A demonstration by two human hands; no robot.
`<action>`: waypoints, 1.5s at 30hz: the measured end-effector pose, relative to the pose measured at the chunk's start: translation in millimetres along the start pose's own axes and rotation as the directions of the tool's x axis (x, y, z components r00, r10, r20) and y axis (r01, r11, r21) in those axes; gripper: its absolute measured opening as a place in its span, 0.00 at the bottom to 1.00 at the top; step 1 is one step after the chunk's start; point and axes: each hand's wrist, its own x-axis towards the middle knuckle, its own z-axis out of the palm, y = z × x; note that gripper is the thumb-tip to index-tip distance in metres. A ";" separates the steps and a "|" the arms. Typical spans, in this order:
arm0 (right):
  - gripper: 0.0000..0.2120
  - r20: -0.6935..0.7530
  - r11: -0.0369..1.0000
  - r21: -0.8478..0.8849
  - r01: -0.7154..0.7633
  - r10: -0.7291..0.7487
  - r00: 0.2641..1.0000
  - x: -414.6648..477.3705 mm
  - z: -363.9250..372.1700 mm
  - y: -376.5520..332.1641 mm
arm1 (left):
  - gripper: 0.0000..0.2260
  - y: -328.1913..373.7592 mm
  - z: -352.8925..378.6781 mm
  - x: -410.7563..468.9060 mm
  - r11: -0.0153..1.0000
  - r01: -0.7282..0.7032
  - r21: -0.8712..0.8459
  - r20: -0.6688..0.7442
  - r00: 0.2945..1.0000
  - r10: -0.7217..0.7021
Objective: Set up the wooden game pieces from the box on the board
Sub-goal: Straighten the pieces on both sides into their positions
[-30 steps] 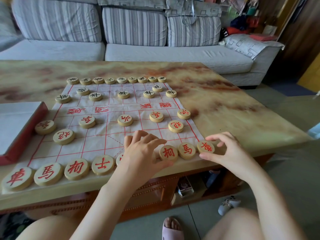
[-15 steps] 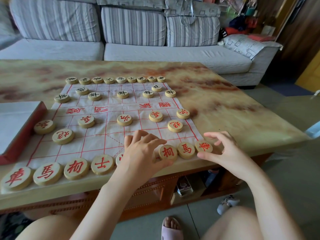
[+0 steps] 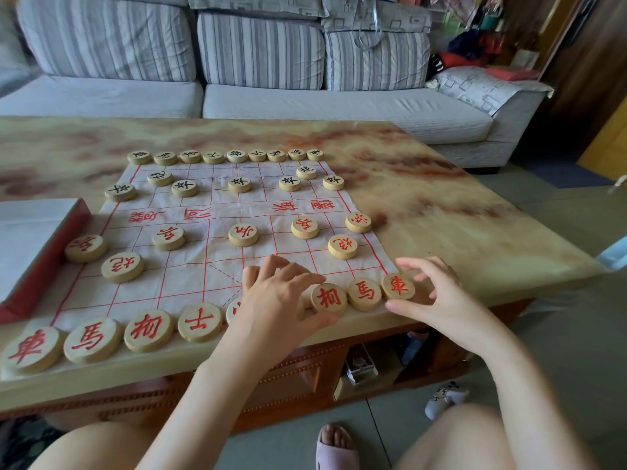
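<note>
A grey striped sofa (image 3: 305,106) stands behind a low table (image 3: 441,184) with a marbled amber top. At the table's left edge lies a red-walled box (image 3: 51,259), only partly in view. Just beside it, a white cloth board (image 3: 190,283) with a red grid is spread flat. Round wooden game pieces sit on the board: black-lettered pieces (image 3: 236,156) in a row along the far edge with more just in front, and red-lettered pieces (image 3: 149,330) along the near edge with more across the middle. The left hand (image 3: 278,300) lies over the centre of the near row with its fingers bent, hiding what is beneath; whether it holds anything cannot be told. The right hand (image 3: 437,300) is spread loosely, thumb and fingers curving around the corner piece (image 3: 397,286) at the row's right end.
</note>
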 end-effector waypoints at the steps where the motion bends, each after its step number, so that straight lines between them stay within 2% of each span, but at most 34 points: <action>1: 0.26 0.000 1.000 -0.014 0.000 0.000 1.000 2.0 1.5 1.1 | 0.26 -0.3 0.9 -0.1 1.000 -0.001 -0.004 -0.003 1.000 0.001; 5: 0.23 0.014 0.998 -0.061 0.010 -0.009 1.000 2.1 -0.5 1.9 | 0.25 -0.8 2.6 -0.3 1.000 -0.009 0.004 -0.023 1.000 0.009; 10: 0.27 0.072 0.999 -0.038 -0.015 0.018 0.997 -2.8 -4.2 0.1 | 0.27 -0.8 1.8 -0.2 1.000 -0.004 0.001 -0.005 1.000 0.004; 21: 0.21 0.026 0.999 -0.047 0.017 -0.015 1.000 1.7 1.9 -2.4 | 0.25 2.8 0.0 1.4 1.000 -0.025 -0.009 0.002 1.000 0.025; 33: 0.23 0.012 0.999 -0.052 0.011 -0.010 1.000 2.5 3.4 1.0 | 0.24 3.4 0.1 1.7 0.999 -0.022 -0.031 0.006 1.000 0.022; 39: 0.25 -0.045 0.994 -0.046 0.101 -0.103 0.994 -0.8 5.4 -13.3 | 0.26 4.0 -2.0 0.5 0.999 -0.017 -0.031 0.016 1.000 0.017; 45: 0.20 -0.083 0.993 -0.030 0.111 -0.113 0.990 -1.2 5.8 -16.3 | 0.30 3.1 -2.9 2.1 1.000 -0.022 -0.017 0.024 0.999 0.022</action>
